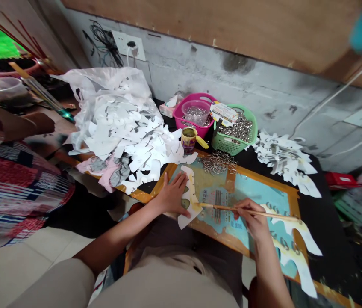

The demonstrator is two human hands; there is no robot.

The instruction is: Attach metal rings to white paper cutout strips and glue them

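Note:
My left hand lies flat with fingers spread, pressing a white cut-out paper piece onto a blue board with an orange border. My right hand pinches a thin wooden brush; its tip touches the lower edge of that paper piece. More white cut-outs with metal rings lie along the board's right side under my right forearm. A small yellow glue pot stands beyond the board.
A big heap of white cut-outs fills the left. A pink basket and a green basket hold metal rings; loose rings lie nearby. Another paper pile sits right. A person in patterned cloth sits left.

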